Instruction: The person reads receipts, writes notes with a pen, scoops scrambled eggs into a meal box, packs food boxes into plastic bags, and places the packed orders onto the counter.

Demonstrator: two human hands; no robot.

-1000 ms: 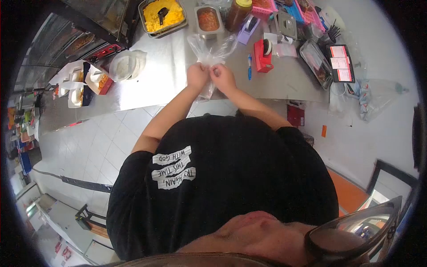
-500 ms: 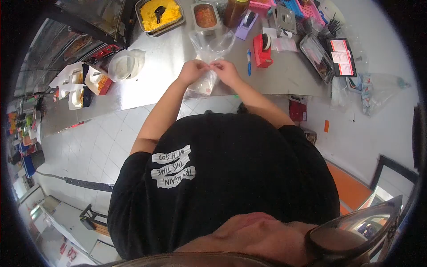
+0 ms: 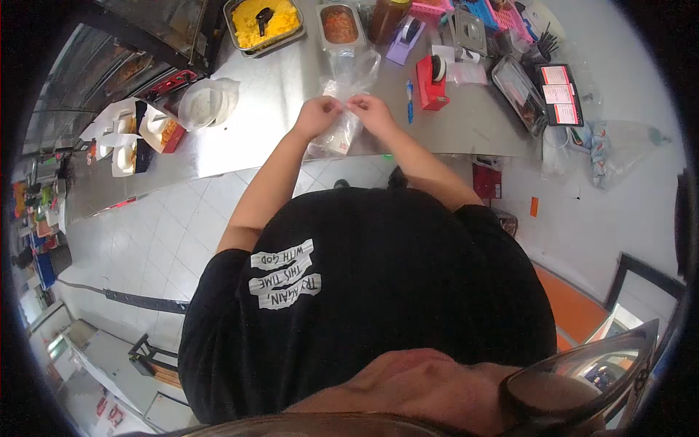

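Observation:
A clear plastic bag lies near the front edge of the steel counter, its loose top spread away from me. Something pale with a small red mark shows inside, but its kind is unclear. My left hand and my right hand meet over the bag's neck. Both are closed, thumbs and fingertips pinching the gathered plastic. Just beyond the bag stands a metal pan of chunky red sauce.
A tray of yellow food with a black scoop stands at the back left. Food boxes and clear tubs sit to the left. Rightward are a blue pen, red tape dispenser, purple tape dispenser and lidded tray.
My fingertips have drawn slightly apart at the bag's neck. The bag's top has slumped and spread a little toward the right.

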